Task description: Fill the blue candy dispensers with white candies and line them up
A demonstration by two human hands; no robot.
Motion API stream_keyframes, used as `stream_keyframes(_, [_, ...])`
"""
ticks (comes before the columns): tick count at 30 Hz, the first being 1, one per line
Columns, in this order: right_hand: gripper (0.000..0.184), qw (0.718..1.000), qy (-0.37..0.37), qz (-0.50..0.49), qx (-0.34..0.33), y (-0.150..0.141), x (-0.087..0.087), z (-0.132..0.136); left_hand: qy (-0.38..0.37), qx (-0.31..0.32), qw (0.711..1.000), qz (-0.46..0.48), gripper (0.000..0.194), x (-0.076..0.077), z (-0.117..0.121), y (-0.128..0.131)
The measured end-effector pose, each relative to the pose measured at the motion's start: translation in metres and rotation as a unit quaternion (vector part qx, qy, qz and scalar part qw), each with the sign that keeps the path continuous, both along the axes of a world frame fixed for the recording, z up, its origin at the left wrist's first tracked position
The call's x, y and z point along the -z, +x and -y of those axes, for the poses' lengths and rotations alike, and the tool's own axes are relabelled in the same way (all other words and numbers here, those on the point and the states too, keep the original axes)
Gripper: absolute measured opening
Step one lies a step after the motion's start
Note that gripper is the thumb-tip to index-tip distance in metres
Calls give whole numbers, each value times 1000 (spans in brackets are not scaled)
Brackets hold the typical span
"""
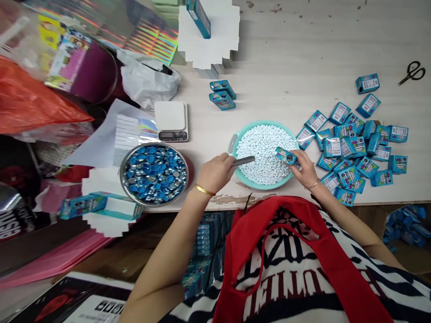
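Left grip [218, 172] was curled round a narrow metal tool [245, 160] | right grip [305, 168] pinched a small blue box [285, 155] at its fingertips, over the pellet basin [269, 186], presumably to catch strays | loose boxes [346, 154] lay just right

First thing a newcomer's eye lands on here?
Probably the teal basin of small pale pellets at centre, with the left hand holding a grey tool over it and the right hand a small blue box at its right side. Next, the heap of similar boxes to the right, and the pot of shiny blue-and-silver pieces to the left.
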State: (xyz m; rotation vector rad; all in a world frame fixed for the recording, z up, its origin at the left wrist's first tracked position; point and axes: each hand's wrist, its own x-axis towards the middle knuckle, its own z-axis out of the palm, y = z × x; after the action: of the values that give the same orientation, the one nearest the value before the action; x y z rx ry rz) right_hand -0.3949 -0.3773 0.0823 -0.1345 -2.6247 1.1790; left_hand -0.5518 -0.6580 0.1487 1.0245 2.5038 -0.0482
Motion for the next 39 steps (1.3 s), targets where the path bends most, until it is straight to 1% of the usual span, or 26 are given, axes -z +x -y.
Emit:
stream_keyframes(2, [38,999,-5,-8,32,2,-2,-9,-33,-28,999,26,20,42,10,6])
stream_keyframes(3, [38,999,-3,-12,46,3,-3,-13,-35,-42,998,38,20,62,8,11])
stream_keyframes(5, [39,997,3,-22,67,4,-5,-20,-6,-68,996,57,21,96,-9,24])
stream_keyframes(7, [39,997,10,-32,77,5,-7,-23,42,-85,993,73,22,121,-35,36])
stream_keyframes(9, [38,996,14,-32,80,4,-8,-24,85,-96,988,86,21,137,-58,44])
stream_keyframes(10, [38,996,14,-29,82,4,-9,-24,104,-102,985,91,21,142,-65,45])
stream_keyframes(12, [38,996,13,-21,85,4,-9,-23,141,-114,978,107,19,148,-67,46])
stream_keyframes(14, [38,996,11,-16,83,4,-9,-21,182,-120,968,128,19,147,-58,44])
stream_keyframes(16, [38,997,10,-18,76,5,-8,-20,219,-117,958,142,20,140,-44,40])
stream_keyframes(18, [38,998,8,-18,67,6,-5,-19,251,-105,951,145,23,125,-32,37])
stream_keyframes(21, [39,999,3,-1,48,7,-1,-16,293,-70,944,134,23,92,-23,30])
stream_keyframes(23, [40,999,6,13,32,6,1,-12,316,-42,940,123,23,66,-22,25])
stream_keyframes(25, [43,1000,17,22,14,5,2,-9,322,-9,940,115,23,41,-24,18])
stream_keyframes(27, [47,999,31,28,-8,3,2,-4,298,33,947,113,24,18,-30,12])
stream_keyframes(30, [50,998,46,27,-39,0,1,5,194,92,972,99,23,-13,-43,7])
stream_keyframes(32, [53,997,50,29,-51,-2,0,10,114,107,985,76,23,-33,-53,7])
stream_keyframes(34, [54,996,51,34,-60,-3,-1,14,57,114,990,52,22,-51,-63,11])
stream_keyframes(36, [55,996,46,33,-67,-4,-1,18,34,121,992,34,19,-67,-72,16])
stream_keyframes(39, [54,996,40,26,-71,-4,-1,20,46,126,991,25,19,-81,-79,24])
